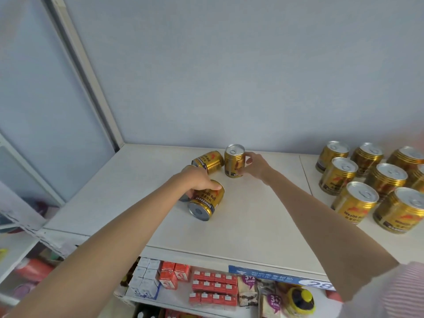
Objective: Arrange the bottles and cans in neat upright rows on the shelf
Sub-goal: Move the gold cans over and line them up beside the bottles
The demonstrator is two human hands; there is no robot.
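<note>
On the white top shelf (229, 226) my right hand (253, 165) grips an upright gold can (234, 160) from its right side. My left hand (198, 181) lies over a gold can on its side (205, 201), thumb curled on its top, bottom end facing me. Another tipped can (210, 160) lies behind it, and a third is mostly hidden under my left hand. Several gold cans (367, 184) stand upright in rows at the right.
A grey-blue wall backs the shelf, and a white frame post (91, 88) stands at its left corner. Below the shelf's front edge sit red boxes (213, 288), white cartons (144, 278) and snack packets. A blue price tag (286, 278) hangs on the edge.
</note>
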